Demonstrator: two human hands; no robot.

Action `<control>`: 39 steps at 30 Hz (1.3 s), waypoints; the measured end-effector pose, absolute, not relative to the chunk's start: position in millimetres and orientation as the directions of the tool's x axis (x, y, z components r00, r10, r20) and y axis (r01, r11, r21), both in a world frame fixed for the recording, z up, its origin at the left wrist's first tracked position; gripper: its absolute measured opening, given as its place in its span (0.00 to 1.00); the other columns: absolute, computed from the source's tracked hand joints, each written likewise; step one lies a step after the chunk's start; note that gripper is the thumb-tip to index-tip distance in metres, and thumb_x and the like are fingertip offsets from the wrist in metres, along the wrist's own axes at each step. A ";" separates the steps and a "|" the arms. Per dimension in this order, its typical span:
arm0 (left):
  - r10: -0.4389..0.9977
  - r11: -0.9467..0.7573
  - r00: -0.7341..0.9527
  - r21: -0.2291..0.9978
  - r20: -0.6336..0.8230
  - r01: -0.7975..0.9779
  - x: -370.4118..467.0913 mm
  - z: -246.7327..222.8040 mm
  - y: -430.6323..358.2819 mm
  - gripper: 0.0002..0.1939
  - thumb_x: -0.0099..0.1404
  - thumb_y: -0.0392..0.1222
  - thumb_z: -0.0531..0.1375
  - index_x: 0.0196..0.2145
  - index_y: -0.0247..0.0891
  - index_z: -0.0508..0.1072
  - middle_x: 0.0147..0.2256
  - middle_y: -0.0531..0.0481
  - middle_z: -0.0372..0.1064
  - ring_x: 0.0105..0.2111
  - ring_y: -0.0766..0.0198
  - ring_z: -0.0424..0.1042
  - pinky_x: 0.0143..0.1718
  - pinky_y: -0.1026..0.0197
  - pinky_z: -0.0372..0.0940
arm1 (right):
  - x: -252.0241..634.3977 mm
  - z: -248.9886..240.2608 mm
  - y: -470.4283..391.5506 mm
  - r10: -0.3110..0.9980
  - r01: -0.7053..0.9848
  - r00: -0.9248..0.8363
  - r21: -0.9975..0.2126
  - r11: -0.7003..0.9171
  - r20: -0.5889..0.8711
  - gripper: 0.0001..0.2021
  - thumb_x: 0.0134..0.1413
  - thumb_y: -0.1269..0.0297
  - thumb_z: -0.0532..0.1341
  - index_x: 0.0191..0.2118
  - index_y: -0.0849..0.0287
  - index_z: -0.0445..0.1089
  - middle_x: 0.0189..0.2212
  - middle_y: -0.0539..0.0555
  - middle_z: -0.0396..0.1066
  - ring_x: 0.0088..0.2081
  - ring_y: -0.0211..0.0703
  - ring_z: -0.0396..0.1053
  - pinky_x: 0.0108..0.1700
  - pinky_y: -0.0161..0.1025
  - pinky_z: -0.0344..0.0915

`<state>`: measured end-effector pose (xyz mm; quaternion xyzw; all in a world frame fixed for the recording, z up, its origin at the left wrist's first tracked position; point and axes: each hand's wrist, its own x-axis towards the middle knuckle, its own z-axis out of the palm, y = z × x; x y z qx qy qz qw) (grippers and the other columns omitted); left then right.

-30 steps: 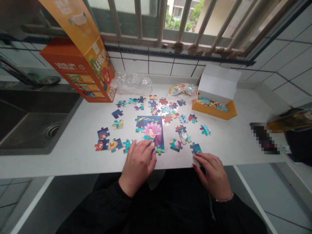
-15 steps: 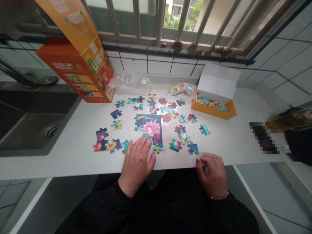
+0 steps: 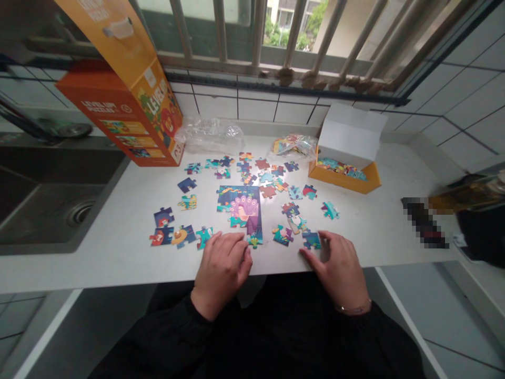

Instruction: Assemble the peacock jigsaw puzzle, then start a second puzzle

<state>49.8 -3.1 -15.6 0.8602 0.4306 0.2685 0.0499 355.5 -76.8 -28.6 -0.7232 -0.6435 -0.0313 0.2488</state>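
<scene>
A partly joined jigsaw puzzle (image 3: 246,202) with a purple peacock lies flat on the counter. Just below its lower left edge rests my left hand (image 3: 224,261), fingers curled in and thumb near the index finger; nothing shows in it. My right hand (image 3: 340,263) is open, thumb and index finger apart around the near right side of a dark blue-green puzzle piece (image 3: 311,240). Left of that is a teal and purple piece (image 3: 283,235). A teal piece (image 3: 204,238) lies by my left fingertips, next to a piece with an orange shape (image 3: 183,236).
More loose pieces (image 3: 267,190) spread behind and around the joined part. At the back stand a tall orange puzzle box (image 3: 114,121) and an open yellow box (image 3: 345,181) of pieces, with clear plastic bags (image 3: 213,134) between. A sink (image 3: 74,210) is at left.
My left hand has drawn back from the joined puzzle and its fingers have curled. My right hand has moved forward and left to the dark blue-green piece, its thumb and index finger spreading.
</scene>
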 end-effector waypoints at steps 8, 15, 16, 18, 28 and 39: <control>0.762 -0.631 0.487 0.316 0.428 0.709 49.8 -15.0 -2.2 0.07 0.74 0.38 0.61 0.47 0.41 0.78 0.53 0.43 0.80 0.53 0.49 0.78 0.64 0.39 0.65 | 351.5 -14.7 -76.2 0.942 0.893 0.231 -0.437 -0.107 0.242 0.28 0.66 0.50 0.67 0.66 0.56 0.64 0.50 0.61 0.79 0.49 0.60 0.77 0.54 0.57 0.74; 0.760 -0.633 0.493 0.312 0.423 0.708 49.1 -16.1 -2.5 0.07 0.74 0.38 0.61 0.47 0.41 0.78 0.52 0.43 0.80 0.53 0.49 0.78 0.64 0.38 0.66 | 371.6 -7.6 -86.2 0.984 0.852 0.086 -0.524 0.009 0.158 0.31 0.62 0.58 0.68 0.68 0.53 0.62 0.55 0.59 0.77 0.53 0.56 0.79 0.58 0.56 0.77; 0.762 -0.632 0.493 0.314 0.419 0.709 48.9 -16.7 -2.5 0.07 0.74 0.38 0.61 0.47 0.41 0.78 0.52 0.43 0.80 0.53 0.49 0.78 0.64 0.38 0.66 | 373.4 -6.5 -87.5 0.987 0.844 0.046 -0.534 0.042 0.151 0.31 0.63 0.59 0.68 0.69 0.52 0.61 0.56 0.59 0.77 0.54 0.55 0.79 0.59 0.55 0.77; 0.760 -0.635 0.498 0.312 0.418 0.707 48.7 -17.1 -2.6 0.08 0.74 0.38 0.61 0.48 0.42 0.78 0.53 0.43 0.80 0.53 0.49 0.78 0.64 0.39 0.65 | 373.3 -4.1 -88.8 0.987 0.828 -0.020 -0.550 0.106 0.159 0.31 0.64 0.62 0.66 0.70 0.51 0.60 0.58 0.59 0.77 0.57 0.54 0.79 0.61 0.55 0.77; 0.613 -0.789 0.639 0.309 0.465 0.532 41.3 -11.7 -6.2 0.17 0.73 0.37 0.62 0.58 0.42 0.73 0.54 0.43 0.81 0.52 0.50 0.79 0.57 0.42 0.70 | 310.9 -0.3 -64.0 0.904 0.614 -0.300 -0.663 0.428 0.305 0.37 0.64 0.72 0.65 0.74 0.51 0.55 0.59 0.59 0.78 0.61 0.52 0.78 0.66 0.54 0.76; 0.560 -0.827 0.661 0.378 0.499 0.416 32.4 -26.0 -6.6 0.14 0.75 0.31 0.61 0.55 0.40 0.75 0.48 0.44 0.81 0.47 0.55 0.79 0.52 0.50 0.76 | 283.4 -19.4 -31.7 0.919 0.445 -0.270 -0.809 0.384 0.287 0.28 0.68 0.74 0.63 0.69 0.49 0.62 0.58 0.57 0.78 0.58 0.45 0.81 0.61 0.46 0.80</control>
